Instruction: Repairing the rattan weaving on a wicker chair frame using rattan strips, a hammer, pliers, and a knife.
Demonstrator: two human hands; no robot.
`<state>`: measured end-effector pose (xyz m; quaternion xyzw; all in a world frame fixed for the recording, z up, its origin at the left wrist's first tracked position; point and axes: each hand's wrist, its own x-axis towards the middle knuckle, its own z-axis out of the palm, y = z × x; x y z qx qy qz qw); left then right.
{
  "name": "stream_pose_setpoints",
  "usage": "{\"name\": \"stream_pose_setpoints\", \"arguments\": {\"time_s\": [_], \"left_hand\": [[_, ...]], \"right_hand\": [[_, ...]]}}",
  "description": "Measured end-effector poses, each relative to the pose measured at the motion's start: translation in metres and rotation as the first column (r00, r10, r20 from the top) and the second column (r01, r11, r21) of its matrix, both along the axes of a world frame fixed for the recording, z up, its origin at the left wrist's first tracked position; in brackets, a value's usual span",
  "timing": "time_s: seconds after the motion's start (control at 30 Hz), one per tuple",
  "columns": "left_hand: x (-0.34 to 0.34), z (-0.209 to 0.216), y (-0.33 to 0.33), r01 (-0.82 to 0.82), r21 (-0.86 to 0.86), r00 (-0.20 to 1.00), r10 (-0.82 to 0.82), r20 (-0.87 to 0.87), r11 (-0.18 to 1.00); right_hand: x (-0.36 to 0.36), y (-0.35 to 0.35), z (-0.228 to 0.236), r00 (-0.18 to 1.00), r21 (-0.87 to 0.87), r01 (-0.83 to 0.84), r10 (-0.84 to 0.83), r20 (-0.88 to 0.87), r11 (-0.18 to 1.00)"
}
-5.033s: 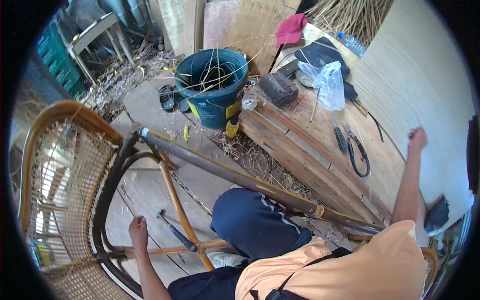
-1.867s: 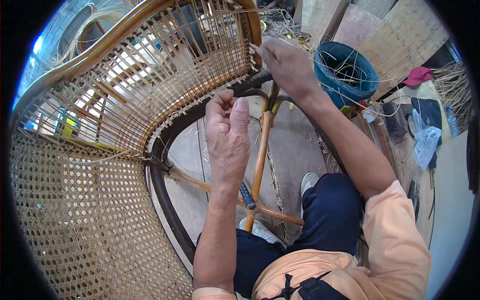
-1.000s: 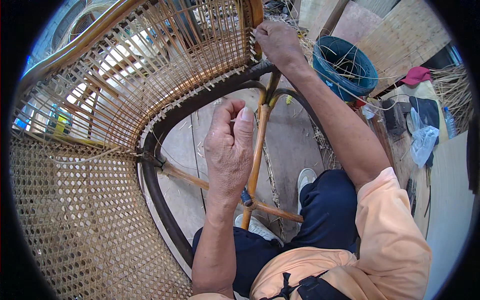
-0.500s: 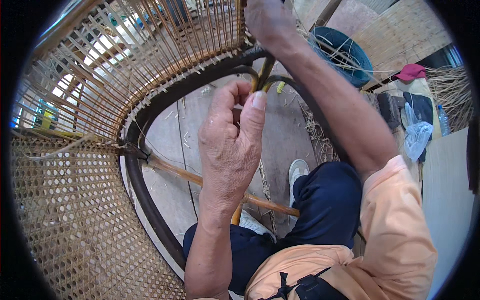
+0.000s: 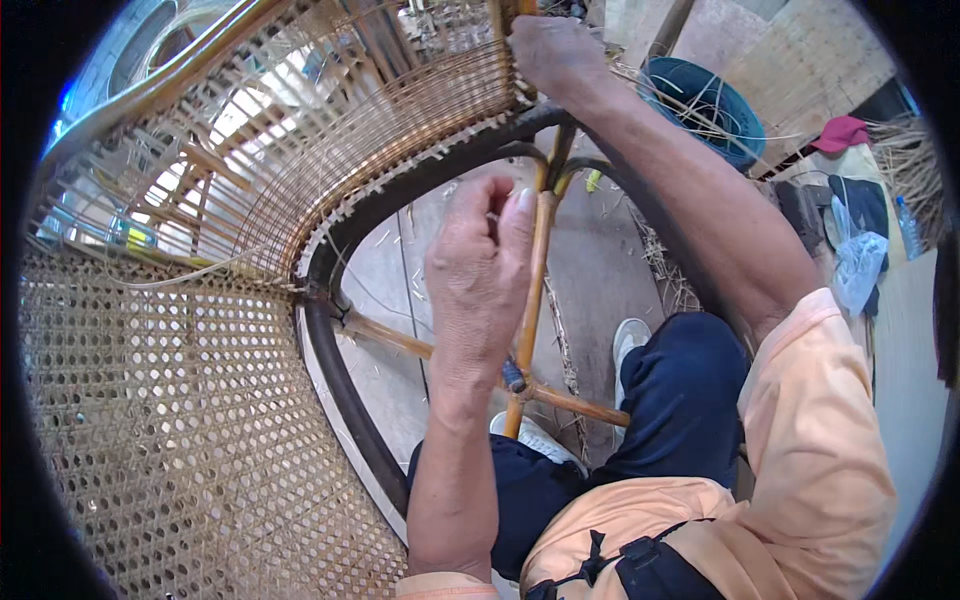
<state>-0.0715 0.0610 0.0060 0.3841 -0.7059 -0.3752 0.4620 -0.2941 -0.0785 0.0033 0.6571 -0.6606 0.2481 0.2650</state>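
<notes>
A rattan chair frame with dark bent poles [image 5: 345, 385] stands in front of me. Thin strands cross upright spokes in its half-woven side panel [image 5: 370, 185], and open cane mesh [image 5: 190, 390] covers the part at the left. My left hand [image 5: 478, 270] hovers over the frame's opening, fingers curled toward the thumb; whatever they pinch, if anything, is too small to see. At the right end of the panel, my right hand [image 5: 560, 60] is closed against the upright post, its fingertips hidden. A loose pale strand [image 5: 185, 280] lies across the panel's left corner.
Crossed rattan stretchers [image 5: 575, 403] run below, near my shoes. A blue-green bucket [image 5: 705, 112] with cane strips stands at the far right. Beyond it are a red cap [image 5: 840, 134], a clear plastic bag [image 5: 858, 270], a bottle [image 5: 908, 228] and a heap of strips [image 5: 905, 160].
The view has shifted, so the chair and floor sit farther right in the picture. My left hand has drawn slightly away from the pole joint. My right hand stays at the panel's end.
</notes>
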Motion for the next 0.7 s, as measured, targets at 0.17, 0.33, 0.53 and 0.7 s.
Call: {"name": "stream_pose_setpoints", "arguments": {"time_s": [0.17,0.33,0.53,0.7], "left_hand": [[0.013,-0.011,-0.014,-0.110,-0.032,0.964,0.114,0.240,0.993],[0.054,-0.006,-0.048,-0.427,-0.279,0.889,0.456,0.048,0.860],[0.091,0.001,-0.054,-0.558,-0.056,0.818,0.538,-0.202,0.828],[0.094,-0.009,-0.058,-0.534,0.028,0.843,0.535,-0.065,0.845]], "right_hand": [[0.025,0.050,0.047,0.979,-0.334,-0.203,0.185,-0.086,0.920],[0.084,0.071,0.052,0.850,0.436,-0.523,0.411,0.328,0.732],[0.168,0.066,-0.149,0.888,0.849,-0.436,0.294,0.353,0.299],[0.201,0.116,-0.243,0.958,0.954,-0.157,-0.195,0.210,0.255]]}}
